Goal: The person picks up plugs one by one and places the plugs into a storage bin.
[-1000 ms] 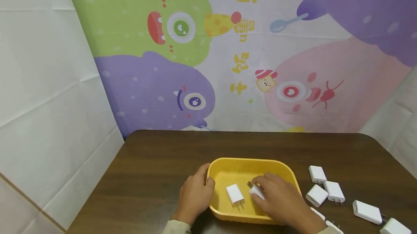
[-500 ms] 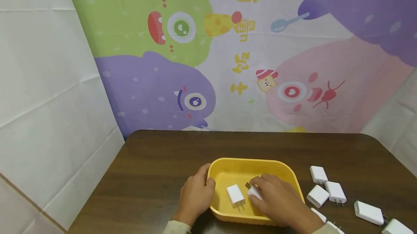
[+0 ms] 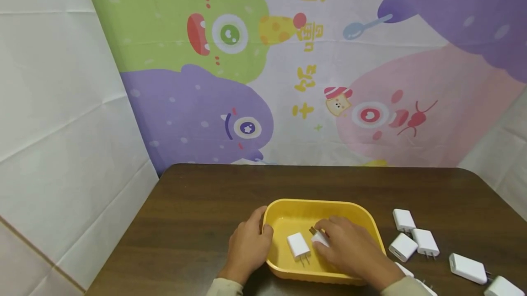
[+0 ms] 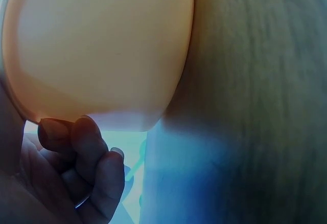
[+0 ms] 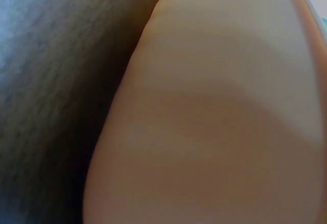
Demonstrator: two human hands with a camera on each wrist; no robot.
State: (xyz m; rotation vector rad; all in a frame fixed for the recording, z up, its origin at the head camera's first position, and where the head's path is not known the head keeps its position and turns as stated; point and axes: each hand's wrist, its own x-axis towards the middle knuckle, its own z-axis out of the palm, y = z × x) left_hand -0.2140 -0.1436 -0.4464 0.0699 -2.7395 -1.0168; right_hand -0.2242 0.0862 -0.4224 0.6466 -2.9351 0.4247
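A yellow plastic basin [image 3: 288, 223] stands on the brown table. My left hand [image 3: 249, 243] grips its left side, thumb at the rim; the left wrist view shows curled fingers [image 4: 91, 142] against the basin wall [image 4: 102, 50]. Inside the basin, my right hand [image 3: 350, 245] pinches a white charger plug [image 3: 320, 238] whose metal prongs point up and left. Another white charger plug [image 3: 298, 244] lies on the basin floor, left of the held one. In the right wrist view the basin's outer wall [image 5: 219, 106] fills most of the picture, and the hand is out of sight.
Right of the basin lie several white charger plugs, among them one at the back [image 3: 403, 219], one beside it [image 3: 425, 241] and one farther right [image 3: 467, 268]. A cartoon-printed cloth [image 3: 304, 67] hangs behind the table [image 3: 197, 223]. White panels [image 3: 49, 104] flank it.
My right hand and the charger plug it pinches have shifted very slightly inside the basin. The left hand keeps its grip. The whole scene drifts a few pixels to the right.
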